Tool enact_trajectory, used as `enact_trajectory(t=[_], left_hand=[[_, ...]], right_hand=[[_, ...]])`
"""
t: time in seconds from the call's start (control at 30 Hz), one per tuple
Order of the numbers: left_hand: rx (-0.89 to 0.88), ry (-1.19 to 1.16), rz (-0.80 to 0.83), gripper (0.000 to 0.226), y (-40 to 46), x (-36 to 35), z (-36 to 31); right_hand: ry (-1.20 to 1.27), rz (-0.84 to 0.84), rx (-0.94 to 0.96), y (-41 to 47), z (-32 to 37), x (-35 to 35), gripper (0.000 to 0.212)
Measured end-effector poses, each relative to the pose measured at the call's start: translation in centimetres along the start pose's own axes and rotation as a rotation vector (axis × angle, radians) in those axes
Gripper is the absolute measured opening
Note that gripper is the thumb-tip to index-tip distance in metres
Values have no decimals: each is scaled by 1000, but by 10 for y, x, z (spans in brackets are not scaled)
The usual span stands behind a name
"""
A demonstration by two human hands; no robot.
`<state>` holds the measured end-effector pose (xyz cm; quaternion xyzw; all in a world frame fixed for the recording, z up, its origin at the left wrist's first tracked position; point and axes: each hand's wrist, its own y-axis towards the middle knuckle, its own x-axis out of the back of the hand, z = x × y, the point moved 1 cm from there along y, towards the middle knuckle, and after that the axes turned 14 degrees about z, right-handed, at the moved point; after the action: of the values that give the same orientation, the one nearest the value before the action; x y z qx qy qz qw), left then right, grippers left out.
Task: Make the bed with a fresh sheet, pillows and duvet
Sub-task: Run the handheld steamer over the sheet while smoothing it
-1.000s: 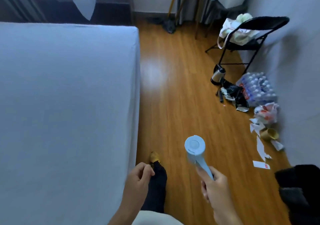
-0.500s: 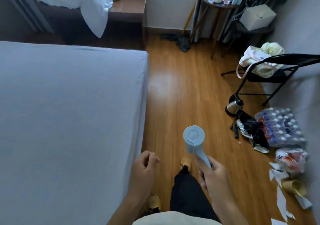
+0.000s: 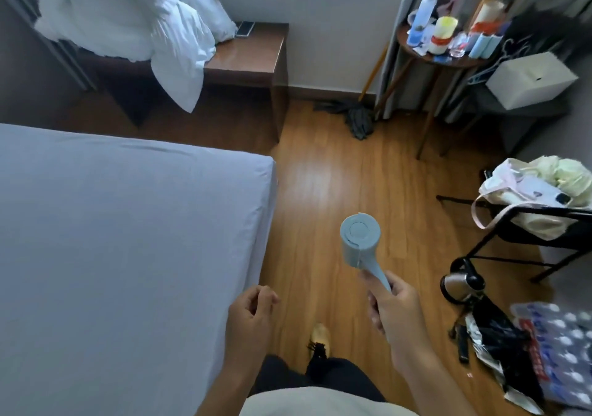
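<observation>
While the right hand [image 3: 392,308] grips the handle of a pale blue lint roller [image 3: 361,243], holding its roll end up over the wooden floor [image 3: 336,191], the left hand [image 3: 251,314] hangs beside the bed [image 3: 112,239] with fingers loosely curled and nothing in them. A smooth pale sheet [image 3: 134,210] covers the mattress and is pulled down over its near corner and side. White bedding, the duvet [image 3: 105,15] with a pillow [image 3: 184,63] drooping off the edge, is heaped on a dark wooden tabletop [image 3: 253,53] beyond the bed, well apart from it, and a phone [image 3: 245,28] lies just beside the heap. Against the far wall a mop [image 3: 360,120] rests on the floor. A small round table [image 3: 448,60] carries bottles and cups. To the right, a black folding chair [image 3: 544,223] holds a tote bag [image 3: 525,191]; near its legs sit a kettle [image 3: 461,284] and a wrapped pack of water bottles [image 3: 557,348]. One slippered foot [image 3: 320,338] shows between the arms.
</observation>
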<state>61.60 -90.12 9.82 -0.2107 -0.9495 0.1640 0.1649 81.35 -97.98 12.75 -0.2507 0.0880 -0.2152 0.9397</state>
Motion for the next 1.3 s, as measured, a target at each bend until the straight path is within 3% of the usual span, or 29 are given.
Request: enact_trajectory(t=[0.3, 0.63, 0.87, 1.03, 1.3], left_hand=[[34, -55, -72, 31, 176, -25, -77], [95, -152, -147, 28, 441, -37, -171], [83, -150, -211, 29, 563, -24, -243], [117, -127, -299, 30, 645, -18, -269], [173, -171, -548, 28, 816, 12, -338]], right_hand=[[-81, 182, -20, 183, 93, 9, 29], [-239, 226, -44, 430, 221, 16, 33], [-236, 327, -94, 551, 310, 3, 30], [-275, 404, -125, 653, 359, -13, 13], [-469, 593, -60, 843, 464, -64, 11]])
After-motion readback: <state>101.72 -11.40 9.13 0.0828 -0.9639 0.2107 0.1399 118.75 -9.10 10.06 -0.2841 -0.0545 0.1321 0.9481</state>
